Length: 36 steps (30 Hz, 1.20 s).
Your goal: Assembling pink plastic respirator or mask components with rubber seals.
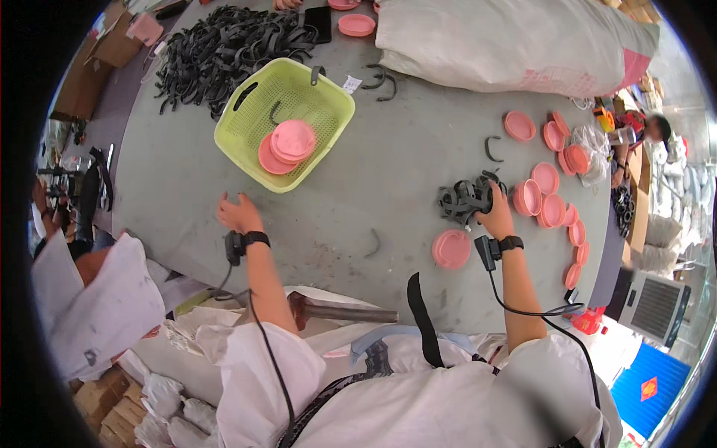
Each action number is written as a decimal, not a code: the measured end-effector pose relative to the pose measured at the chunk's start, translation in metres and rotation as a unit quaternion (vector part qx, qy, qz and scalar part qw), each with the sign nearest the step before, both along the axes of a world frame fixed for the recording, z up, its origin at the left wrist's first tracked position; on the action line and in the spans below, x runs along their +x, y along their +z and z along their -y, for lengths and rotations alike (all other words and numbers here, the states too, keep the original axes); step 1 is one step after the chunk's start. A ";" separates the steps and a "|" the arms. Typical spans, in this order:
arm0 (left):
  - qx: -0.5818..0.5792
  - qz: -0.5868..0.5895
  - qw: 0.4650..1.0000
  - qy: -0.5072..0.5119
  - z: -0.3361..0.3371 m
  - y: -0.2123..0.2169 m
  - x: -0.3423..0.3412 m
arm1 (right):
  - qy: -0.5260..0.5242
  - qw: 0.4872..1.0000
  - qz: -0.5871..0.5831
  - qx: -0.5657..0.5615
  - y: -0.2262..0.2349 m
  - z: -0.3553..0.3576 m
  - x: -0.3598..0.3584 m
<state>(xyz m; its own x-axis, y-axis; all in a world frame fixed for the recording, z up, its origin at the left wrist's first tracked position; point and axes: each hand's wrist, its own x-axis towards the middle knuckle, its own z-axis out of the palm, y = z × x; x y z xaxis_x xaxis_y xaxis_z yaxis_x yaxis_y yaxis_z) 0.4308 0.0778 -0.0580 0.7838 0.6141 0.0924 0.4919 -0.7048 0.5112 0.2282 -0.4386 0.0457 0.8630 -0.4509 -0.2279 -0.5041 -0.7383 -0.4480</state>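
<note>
My left hand (240, 214) is over the table just below the yellow-green plastic basket (328, 123), fingers apart and nothing in them. Inside that basket lie several pink round lids (293, 140) and one dark curved strip (274, 113). On the right, my right hand (496, 214) has its fingers closed round the edge of a small heap of dark grey curved plastic handles (463, 200); the fingertips are partly hidden among them. Just below that heap is a pink round dish (452, 249). More pink round dishes (528, 197) are spread along the table's right side.
A large pile of dark grey curved handles (224, 48) covers the far left of the grey table (358, 164). A big white sack (508, 45) lies across the far right. A phone (318, 25) rests beside the pile. Another person (104, 291) is at the left edge.
</note>
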 end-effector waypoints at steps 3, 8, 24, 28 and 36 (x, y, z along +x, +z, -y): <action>0.026 0.113 0.993 -0.017 0.028 0.029 -0.002 | 0.012 0.999 0.026 0.019 0.002 0.022 -0.003; -0.011 0.278 0.941 -0.194 0.096 0.098 0.036 | -0.012 0.992 0.112 0.049 0.004 0.045 0.042; 0.269 -0.223 0.835 -0.425 0.252 0.117 0.205 | 0.142 0.988 0.025 0.053 -0.028 0.032 0.030; 0.242 -0.224 0.806 -0.492 0.261 0.102 0.217 | 0.085 0.991 0.087 0.057 -0.029 0.022 0.004; 0.477 -0.277 0.666 -0.502 0.251 0.019 0.270 | 0.031 0.988 0.133 0.078 -0.032 0.008 0.012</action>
